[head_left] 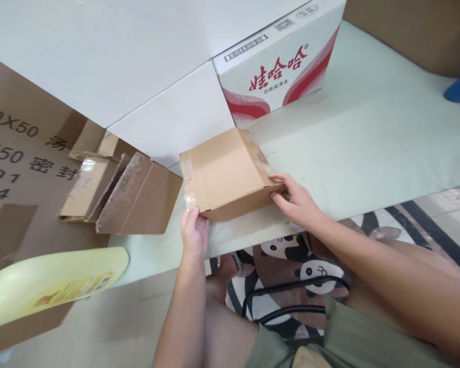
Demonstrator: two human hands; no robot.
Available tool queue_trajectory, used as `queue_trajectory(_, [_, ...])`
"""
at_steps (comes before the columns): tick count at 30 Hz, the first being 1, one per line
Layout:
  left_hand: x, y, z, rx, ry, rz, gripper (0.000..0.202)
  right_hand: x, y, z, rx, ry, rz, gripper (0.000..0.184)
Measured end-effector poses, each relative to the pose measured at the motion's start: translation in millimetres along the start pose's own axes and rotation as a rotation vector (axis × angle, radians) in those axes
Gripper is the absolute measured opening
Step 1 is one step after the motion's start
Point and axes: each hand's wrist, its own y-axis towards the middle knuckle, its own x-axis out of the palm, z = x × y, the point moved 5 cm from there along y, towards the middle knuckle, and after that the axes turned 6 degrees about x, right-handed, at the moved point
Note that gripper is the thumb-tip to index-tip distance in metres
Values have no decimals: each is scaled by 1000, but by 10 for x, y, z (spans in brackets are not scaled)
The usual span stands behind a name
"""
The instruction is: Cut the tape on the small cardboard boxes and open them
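A small brown cardboard box point(228, 174) with old tape on its edges sits at the near edge of a pale green table point(368, 138). My left hand point(193, 232) grips its near left corner, fingers closed on the box edge. On the near right corner my right hand point(297, 202) holds the box, thumb on top and fingers along the side. The box's top is closed.
A flattened brown carton point(130, 191) lies left of the box. A white and red water carton point(281, 61) stands behind it. A pale yellow plastic jug point(53, 283) lies at the lower left on a big printed carton point(11, 168). A panda-print stool point(291, 276) is below.
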Motion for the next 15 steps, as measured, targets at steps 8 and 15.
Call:
queue_trajectory(8, [-11,3,-7,-8,3,1,29,-7,1,45,-29,0,19,35])
queue_trajectory(15, [10,-2,6,-7,2,6,28,-17,7,37,-62,23,34,40])
